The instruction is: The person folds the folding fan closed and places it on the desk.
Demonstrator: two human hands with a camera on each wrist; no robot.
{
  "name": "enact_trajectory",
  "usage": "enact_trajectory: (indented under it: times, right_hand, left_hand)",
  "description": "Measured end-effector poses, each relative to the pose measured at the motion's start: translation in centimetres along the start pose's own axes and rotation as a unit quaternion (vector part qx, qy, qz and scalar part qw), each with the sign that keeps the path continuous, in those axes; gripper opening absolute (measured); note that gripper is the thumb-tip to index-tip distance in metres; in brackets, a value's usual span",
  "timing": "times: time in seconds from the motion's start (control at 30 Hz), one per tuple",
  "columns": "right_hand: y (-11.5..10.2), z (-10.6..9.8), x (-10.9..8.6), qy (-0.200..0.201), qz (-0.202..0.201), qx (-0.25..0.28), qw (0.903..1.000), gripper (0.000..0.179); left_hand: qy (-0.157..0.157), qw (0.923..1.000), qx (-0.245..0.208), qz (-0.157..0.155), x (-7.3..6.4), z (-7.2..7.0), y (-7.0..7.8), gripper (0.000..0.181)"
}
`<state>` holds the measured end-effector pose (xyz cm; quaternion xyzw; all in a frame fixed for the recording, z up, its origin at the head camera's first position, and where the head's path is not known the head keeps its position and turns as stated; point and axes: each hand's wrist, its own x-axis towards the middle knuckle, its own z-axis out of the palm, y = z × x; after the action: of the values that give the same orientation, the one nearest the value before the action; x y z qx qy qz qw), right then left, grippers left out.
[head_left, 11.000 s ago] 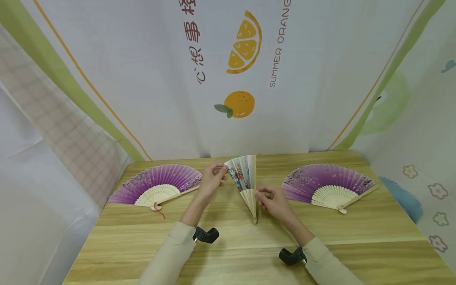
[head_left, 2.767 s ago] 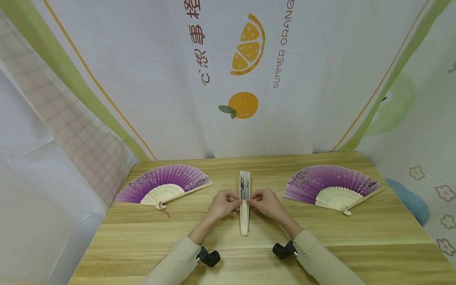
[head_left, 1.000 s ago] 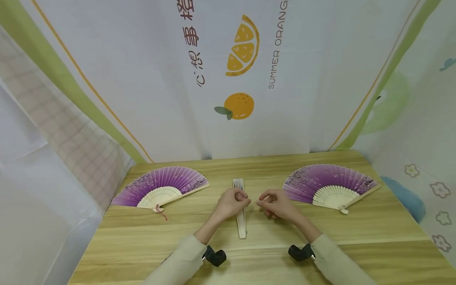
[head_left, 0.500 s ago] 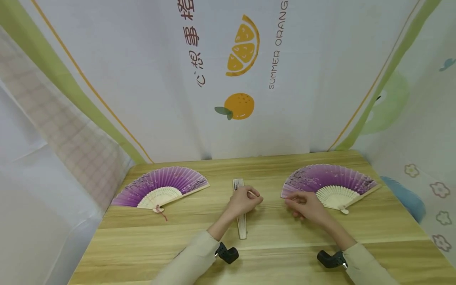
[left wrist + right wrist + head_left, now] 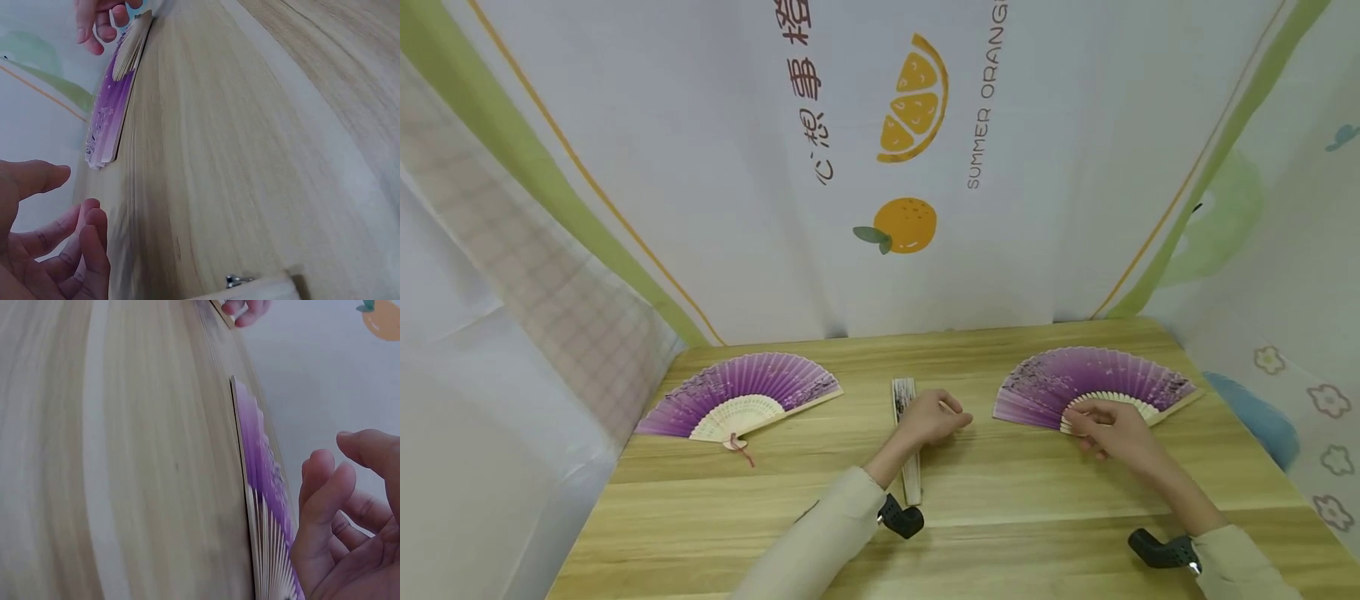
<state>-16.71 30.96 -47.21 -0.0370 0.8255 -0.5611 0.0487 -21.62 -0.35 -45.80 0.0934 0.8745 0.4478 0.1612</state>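
A folded fan (image 5: 911,479) with pale ribs lies lengthwise in the middle of the table, partly covered by my left hand and forearm. My left hand (image 5: 931,419) hovers over and just right of it, fingers loosely bent with a gap between thumb and fingers in the left wrist view. On the right lies a spread purple fan (image 5: 1052,379) with pale ribs. My right hand (image 5: 1116,433) is above its ribs, thumb and fingertips apart with nothing between them in the right wrist view. Another spread purple fan (image 5: 752,377) with a red cord lies at the left.
The wooden table (image 5: 1000,517) ends at the back against a white curtain (image 5: 760,275) with orange prints. Cloth hangs at both sides too. Black wrist cameras (image 5: 1161,550) stick out beside both sleeves.
The folding fan in the middle, partly spread at first, has been folded and let go. Both hands have since moved right, the right hand from beside it to over the right purple fan.
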Motion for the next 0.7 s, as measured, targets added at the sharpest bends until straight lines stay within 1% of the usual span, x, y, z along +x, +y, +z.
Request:
enact_trajectory:
  times: [0.1, 0.27, 0.53, 0.7]
  right_hand:
    - [0.2, -0.7, -0.2, 0.002, -0.001, -0.006, 1.0000, 0.036]
    - [0.4, -1.5, -0.6, 0.003, 0.001, -0.011, 0.9999, 0.038]
    - [1.8, -3.8, -1.3, 0.021, 0.006, -0.008, 0.9997, 0.043]
    - [2.5, -5.3, -1.6, 0.038, 0.018, -0.026, 0.9988, 0.047]
  left_hand:
    - [0.000, 1.0000, -0.003, -0.008, 0.1, -0.1, 0.1, 0.021]
    - [-0.003, 1.0000, 0.000, -0.001, 0.0, -0.3, 0.7, 0.023]
    - [0.014, 0.9999, 0.006, 0.000, 1.3, 0.4, 1.5, 0.024]
    - [0.023, 0.9995, 0.021, -0.004, 1.9, 0.4, 1.6, 0.025]
